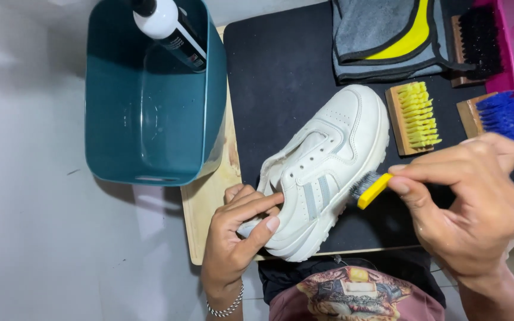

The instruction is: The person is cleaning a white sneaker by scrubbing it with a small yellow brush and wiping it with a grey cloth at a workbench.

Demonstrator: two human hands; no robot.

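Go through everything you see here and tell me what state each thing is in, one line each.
White sneaker: unlaced, lying on the black mat.
Left hand: steadying the sneaker's heel.
Right hand: pinching the yellow-handled brush against the sneaker's side.
Teal tub: upright, holding water.
Grey cloth: folded.
Yellow-bristle brush: bristles up, unused.

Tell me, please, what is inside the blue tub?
The blue tub holds clear water. A white bottle with a black label leans over its rim. The bottom under the bottle is covered.
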